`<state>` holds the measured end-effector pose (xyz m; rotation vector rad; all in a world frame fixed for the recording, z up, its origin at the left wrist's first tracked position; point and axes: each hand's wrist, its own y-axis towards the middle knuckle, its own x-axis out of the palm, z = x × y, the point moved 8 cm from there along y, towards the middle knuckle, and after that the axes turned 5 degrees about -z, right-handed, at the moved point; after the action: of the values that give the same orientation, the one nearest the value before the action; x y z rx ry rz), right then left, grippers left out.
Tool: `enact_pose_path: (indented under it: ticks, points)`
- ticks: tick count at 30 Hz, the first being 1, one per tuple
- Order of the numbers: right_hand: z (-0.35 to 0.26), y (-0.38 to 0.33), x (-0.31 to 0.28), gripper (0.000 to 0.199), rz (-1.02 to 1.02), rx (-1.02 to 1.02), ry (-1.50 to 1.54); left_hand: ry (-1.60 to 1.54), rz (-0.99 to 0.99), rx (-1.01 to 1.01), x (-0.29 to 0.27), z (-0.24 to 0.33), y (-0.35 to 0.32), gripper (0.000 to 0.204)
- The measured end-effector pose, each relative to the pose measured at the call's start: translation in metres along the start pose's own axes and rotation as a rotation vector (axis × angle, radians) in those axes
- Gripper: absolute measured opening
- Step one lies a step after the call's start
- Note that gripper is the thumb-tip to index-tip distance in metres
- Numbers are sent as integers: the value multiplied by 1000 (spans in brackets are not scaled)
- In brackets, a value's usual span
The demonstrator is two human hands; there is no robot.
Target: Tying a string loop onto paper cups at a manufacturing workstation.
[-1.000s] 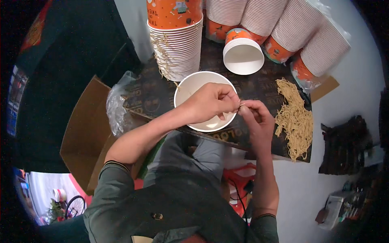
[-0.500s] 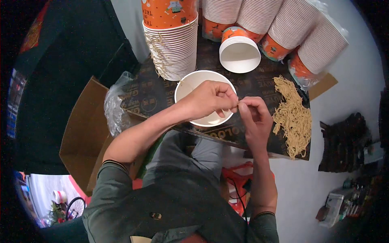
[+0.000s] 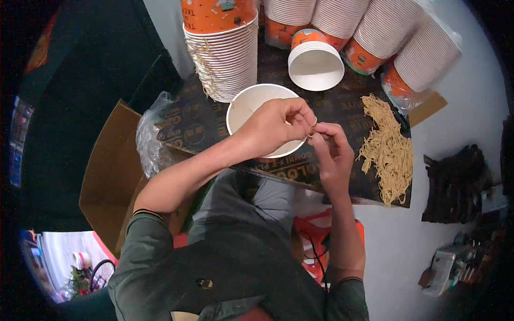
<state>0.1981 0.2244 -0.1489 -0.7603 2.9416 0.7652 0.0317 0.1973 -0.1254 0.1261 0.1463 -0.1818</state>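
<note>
A white-lined paper bucket (image 3: pixel 249 101) lies tilted at the table's near edge, its open mouth toward me. My left hand (image 3: pixel 274 122) reaches across the mouth, with thumb and fingertips pinched at the right rim. My right hand (image 3: pixel 336 158) meets it there, also pinching. Between the fingertips shows a small bit of thin tan cord (image 3: pixel 312 131); the fingers hide most of it. To the right lies a loose pile of tan cords (image 3: pixel 386 155). Behind the bucket on the left stands a tall nested stack of paper buckets (image 3: pixel 227 61) with cords hanging down its side.
A short stack of orange buckets (image 3: pixel 316 72) lies on its side at the back of the dark printed table (image 3: pixel 206 120). Several plastic-wrapped bucket stacks (image 3: pixel 388 29) line the back right. At left are an open cardboard box (image 3: pixel 110 176) and clear plastic wrap (image 3: pixel 152 136).
Both hands remain pinched together at the rim, with the fingers shifted slightly and a small cord loop now visible. The whole view has moved a little.
</note>
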Motion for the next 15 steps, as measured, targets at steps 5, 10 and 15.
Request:
enact_pose_path:
  ticks: [5, 10, 15]
  points:
    - [4, 7, 4, 16, -25, 77, 107, 217, 35, 39, 1, 12, -6, 17]
    - [19, 11, -1, 10, -89, 200, 68, 334, 77, 135, 2, 25, -9, 18]
    - [11, 15, 1, 9, -99, 102, 67, 499, 89, 168, 5, 30, -13, 18]
